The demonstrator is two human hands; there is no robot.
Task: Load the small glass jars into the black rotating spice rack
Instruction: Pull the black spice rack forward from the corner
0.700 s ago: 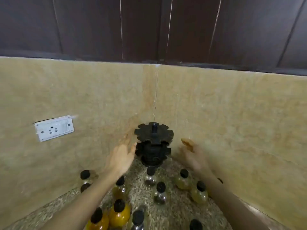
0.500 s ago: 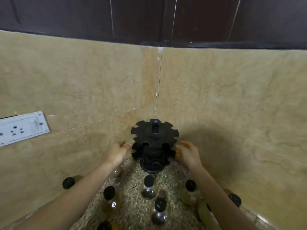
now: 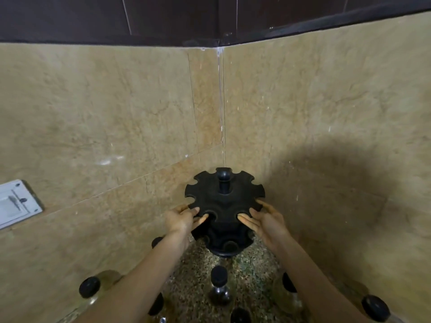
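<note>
While both hands sit on the rack, best to settle its position before any jar goes in. Black rotating spice rack (image 3: 224, 206) stands upright in the wall corner, on the speckled bench (image 3: 247, 276), every visible slot in both tiers empty. Left hand (image 3: 180, 219) wrapped against the rack's left flank, fingers reaching into the top tier's notches; right hand (image 3: 265, 220) mirrored on the rack's right flank, fingers laid flat along the rim. Both half-spread, cupping the rack rather than pinching it.

Judged from this: keep pressure even on both flanks so the rack slides or turns without tipping. Draw it forward from the corner only as far as needed for the rear slots to be reached. Watch the small glass jars: nearest jar (image 3: 219, 287) stands just in front of the rack's base, another (image 3: 89, 286) well to the rack's left, one more (image 3: 375, 307) well to its right. Avoid sweeping forearms into those black caps. Finish with an empty notch facing forward.
</note>
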